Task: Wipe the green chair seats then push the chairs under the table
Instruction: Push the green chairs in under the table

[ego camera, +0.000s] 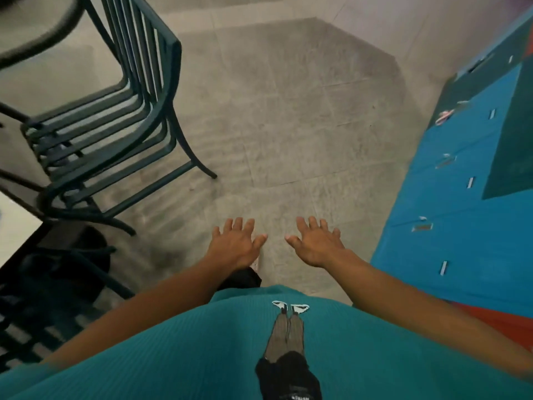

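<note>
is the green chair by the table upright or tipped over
Upright. The green chair stands with its visible legs on the floor, slatted back rising, its front tucked partly under the table.

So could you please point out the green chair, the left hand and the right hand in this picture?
green chair (95, 140): head view, on the slatted seat.
left hand (235, 245): head view, on the back of the hand.
right hand (315, 245): head view, on the back of the hand.

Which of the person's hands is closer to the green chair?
Left. The left hand hangs open over the floor just right of the green chair; the right hand is farther out, toward the blue cabinets.
</note>
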